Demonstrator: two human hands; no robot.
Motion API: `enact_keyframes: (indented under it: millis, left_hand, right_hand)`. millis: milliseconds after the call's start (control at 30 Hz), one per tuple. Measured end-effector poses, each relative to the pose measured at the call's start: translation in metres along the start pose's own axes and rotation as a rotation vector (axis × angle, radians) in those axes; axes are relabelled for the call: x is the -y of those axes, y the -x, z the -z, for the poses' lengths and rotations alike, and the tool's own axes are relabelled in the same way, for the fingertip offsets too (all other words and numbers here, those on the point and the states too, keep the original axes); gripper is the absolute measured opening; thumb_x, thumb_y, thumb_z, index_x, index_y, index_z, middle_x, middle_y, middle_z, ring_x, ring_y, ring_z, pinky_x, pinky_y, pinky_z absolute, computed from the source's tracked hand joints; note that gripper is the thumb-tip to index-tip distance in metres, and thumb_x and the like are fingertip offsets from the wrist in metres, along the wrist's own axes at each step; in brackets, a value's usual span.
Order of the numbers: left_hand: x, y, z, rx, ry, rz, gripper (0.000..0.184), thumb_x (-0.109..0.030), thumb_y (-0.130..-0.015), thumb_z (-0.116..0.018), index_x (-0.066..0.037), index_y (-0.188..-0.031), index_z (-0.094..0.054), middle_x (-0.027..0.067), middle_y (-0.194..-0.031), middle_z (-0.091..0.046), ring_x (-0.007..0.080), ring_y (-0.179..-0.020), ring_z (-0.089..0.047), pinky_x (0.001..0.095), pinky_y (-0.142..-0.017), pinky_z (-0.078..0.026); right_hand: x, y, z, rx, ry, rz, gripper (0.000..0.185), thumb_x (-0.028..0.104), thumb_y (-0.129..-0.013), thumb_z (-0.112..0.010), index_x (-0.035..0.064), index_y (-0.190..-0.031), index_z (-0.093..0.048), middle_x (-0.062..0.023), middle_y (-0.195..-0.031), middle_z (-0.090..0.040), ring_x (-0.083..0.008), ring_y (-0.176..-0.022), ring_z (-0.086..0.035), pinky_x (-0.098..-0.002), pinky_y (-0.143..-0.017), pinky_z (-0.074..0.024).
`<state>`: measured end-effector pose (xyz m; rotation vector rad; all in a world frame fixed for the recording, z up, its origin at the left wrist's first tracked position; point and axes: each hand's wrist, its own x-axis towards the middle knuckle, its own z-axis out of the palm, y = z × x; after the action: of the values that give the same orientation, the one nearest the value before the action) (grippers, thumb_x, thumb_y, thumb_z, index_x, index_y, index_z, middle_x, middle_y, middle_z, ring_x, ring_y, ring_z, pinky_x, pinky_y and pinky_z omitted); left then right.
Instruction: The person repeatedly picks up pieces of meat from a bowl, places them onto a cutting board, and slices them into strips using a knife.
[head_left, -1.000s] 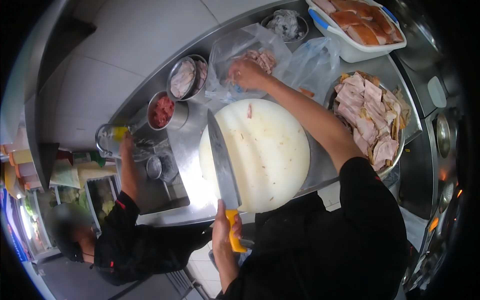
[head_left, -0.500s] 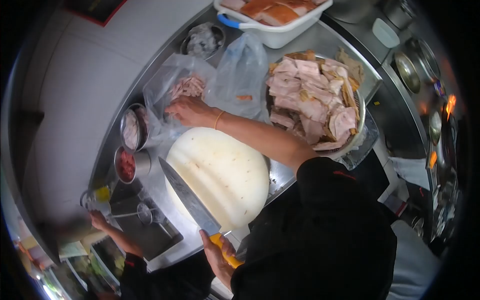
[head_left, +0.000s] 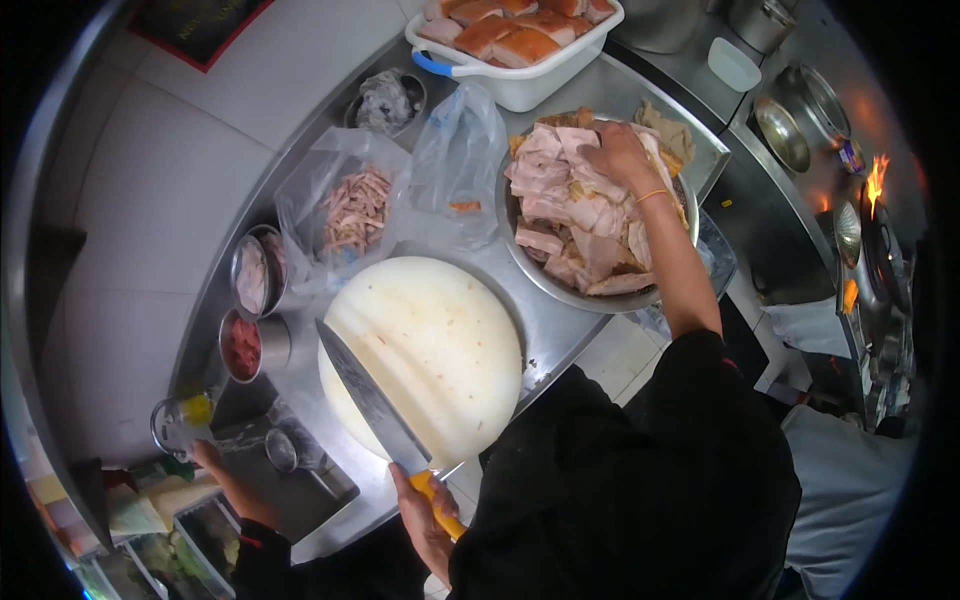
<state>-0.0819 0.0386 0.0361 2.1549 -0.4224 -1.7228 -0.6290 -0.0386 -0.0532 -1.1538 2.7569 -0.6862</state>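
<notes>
The yellow handle of a large knife is gripped in my left hand (head_left: 426, 515) at the lower middle. Its wide blade (head_left: 372, 396) slants across the left part of a round white cutting board (head_left: 455, 340). My right hand (head_left: 622, 158), with an orange band at the wrist, reaches into a metal basin (head_left: 515, 245) heaped with pale cooked pork pieces (head_left: 595, 220). Its fingers are curled down on a piece of pork near the top of the heap; their tips are partly hidden. Behind the board, a clear plastic bag (head_left: 300, 200) holds meat strips (head_left: 356, 210).
A white tub (head_left: 525, 90) of brown-skinned pork blocks stands at the back. Another plastic bag (head_left: 460, 150) lies beside the strips. Small metal bowls (head_left: 275, 345) line the left edge. A co-worker's hand (head_left: 205, 455) is at lower left. Flame (head_left: 876, 180) burns far right.
My right hand has moved right, from the bag of meat strips to the pork in the basin. The knife stays on the board in my left hand. The view has shifted slightly.
</notes>
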Motion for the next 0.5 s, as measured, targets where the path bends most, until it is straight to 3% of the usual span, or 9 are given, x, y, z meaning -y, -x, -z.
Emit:
enact_keyframes:
  millis: [33,133,233,333,433,500]
  left_hand:
    - [0.000,0.000,0.001,0.003,-0.008,0.007,0.070,-0.076,-0.099,-0.037,-0.011,-0.080,-0.058,0.0000,-0.050,-0.043,0.0107,-0.039,-0.043,0.0247,-0.043,-0.036]
    - [0.007,-0.010,0.011,0.081,-0.003,-0.041,0.069,-0.075,-0.100,-0.035,-0.012,-0.083,-0.057,0.0002,-0.052,-0.045,0.0106,-0.039,-0.042,0.0248,-0.043,-0.036]
    - [0.013,-0.013,0.021,0.085,0.003,-0.072,0.069,-0.075,-0.101,-0.033,-0.011,-0.085,-0.057,0.0005,-0.055,-0.047,0.0105,-0.040,-0.042,0.0248,-0.043,-0.035]
    - [0.016,-0.018,0.031,0.069,0.040,-0.068,0.067,-0.073,-0.102,-0.034,-0.011,-0.087,-0.056,0.0011,-0.057,-0.049,0.0106,-0.041,-0.042,0.0245,-0.043,-0.036]
    - [0.014,-0.012,0.033,-0.012,0.042,-0.041,0.068,-0.073,-0.101,-0.035,-0.010,-0.084,-0.055,0.0013,-0.055,-0.047,0.0110,-0.041,-0.043,0.0241,-0.044,-0.036]
    - [0.014,-0.007,0.037,0.006,0.034,-0.049,0.069,-0.073,-0.101,-0.035,-0.010,-0.081,-0.055,0.0014,-0.053,-0.045,0.0113,-0.041,-0.043,0.0242,-0.045,-0.037]
  right_hand:
    - [-0.001,-0.006,0.003,0.086,-0.052,-0.017,0.050,0.029,-0.079,-0.078,0.0083,-0.124,-0.069,-0.0200,-0.120,-0.070,-0.0379,-0.126,-0.058,-0.0447,-0.108,-0.0465]
    - [0.016,-0.002,0.031,0.219,-0.119,-0.018,0.048,0.026,-0.078,-0.079,0.0051,-0.120,-0.069,-0.0231,-0.124,-0.067,-0.0394,-0.125,-0.057,-0.0443,-0.106,-0.0468]
    - [0.013,-0.001,0.041,0.194,-0.243,-0.021,0.045,0.019,-0.077,-0.078,0.0023,-0.117,-0.067,-0.0239,-0.119,-0.068,-0.0405,-0.118,-0.061,-0.0450,-0.101,-0.0493]
    - [-0.001,0.006,0.020,-0.035,-0.202,0.197,0.042,0.012,-0.075,-0.076,0.0031,-0.116,-0.069,-0.0220,-0.121,-0.068,-0.0401,-0.115,-0.063,-0.0445,-0.099,-0.0499]
    - [0.012,0.040,0.038,-0.194,-0.186,0.208,0.044,0.008,-0.071,-0.076,0.0029,-0.114,-0.070,-0.0207,-0.125,-0.066,-0.0395,-0.117,-0.062,-0.0426,-0.101,-0.0494]
    - [0.009,0.049,0.046,0.132,-0.196,0.159,0.043,0.006,-0.069,-0.076,0.0022,-0.111,-0.071,-0.0209,-0.128,-0.065,-0.0380,-0.121,-0.060,-0.0411,-0.104,-0.0476]
